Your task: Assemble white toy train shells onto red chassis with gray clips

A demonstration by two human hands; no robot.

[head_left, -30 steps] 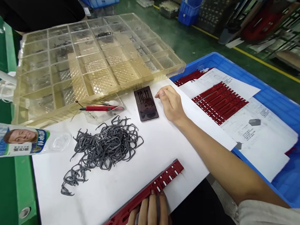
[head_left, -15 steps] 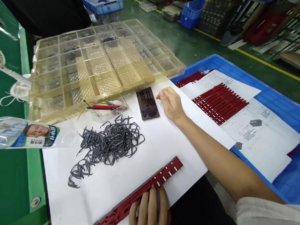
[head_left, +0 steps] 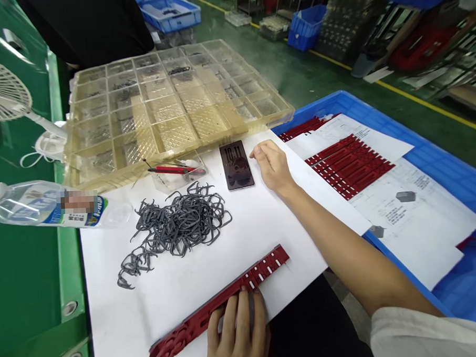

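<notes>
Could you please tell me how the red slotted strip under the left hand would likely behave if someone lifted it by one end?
The red slotted strip will probably feel fairly stiff, since it lies straight beside the left hand. Its many cut-outs suggest it is light for its length, though they may let it flex slightly. Its flat shape makes rolling unlikely.

Left hand [head_left: 237, 331] holds a red slotted strip [head_left: 223, 300] on the white work sheet [head_left: 126, 320]; right hand [head_left: 273, 167] rests empty just beside a smartphone [head_left: 236, 165], near a heap of grey clips [head_left: 180, 223].

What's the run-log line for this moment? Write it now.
left hand: on long red plastic strip | right hand: beside black rectangular smartphone
</notes>
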